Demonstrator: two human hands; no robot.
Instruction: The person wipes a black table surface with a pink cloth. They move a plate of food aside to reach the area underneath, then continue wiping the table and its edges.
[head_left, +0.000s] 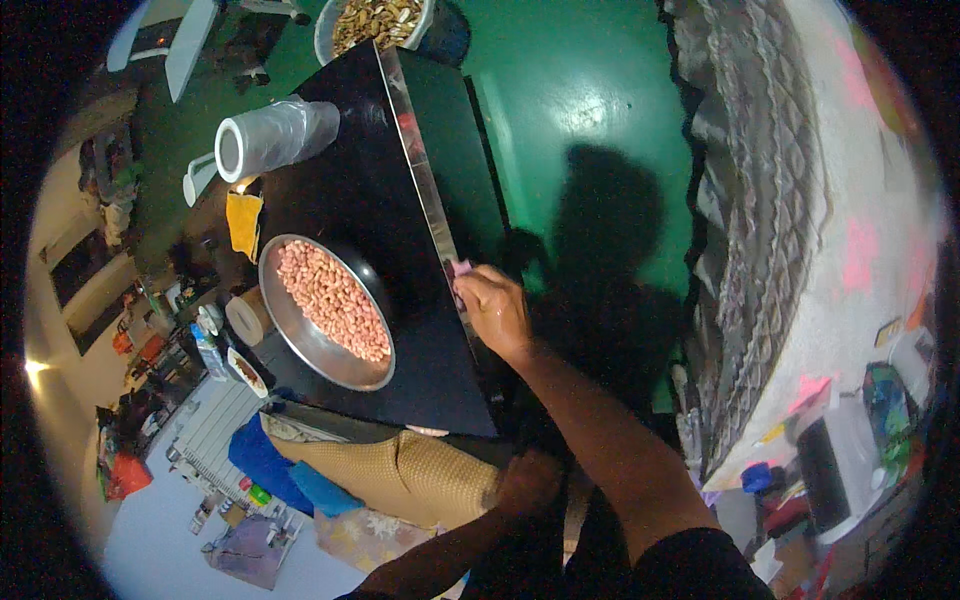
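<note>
My right hand (493, 309) is closed around a small pink cloth (460, 268) at the metal-trimmed edge of a black table (360, 202). My left hand (529, 480) is low, near the table's near corner, in deep shadow; its fingers cannot be made out. On the table, left of my right hand, a round steel bowl (292, 341) holds shelled pinkish peanuts (334, 300). Beyond it lies a white cylindrical container (259, 142) covered in clear plastic. A yellow packet or cloth (244, 221) is beside that container.
Past the table's far end a bucket (324, 34) holds peanut shells or unshelled nuts. A green floor (585, 97) runs along the right, up to a grey quilted cover (765, 187). A tan textured cover (390, 472) and blue cloth (262, 457) lie near my left arm. A white chair (187, 45) stands far left.
</note>
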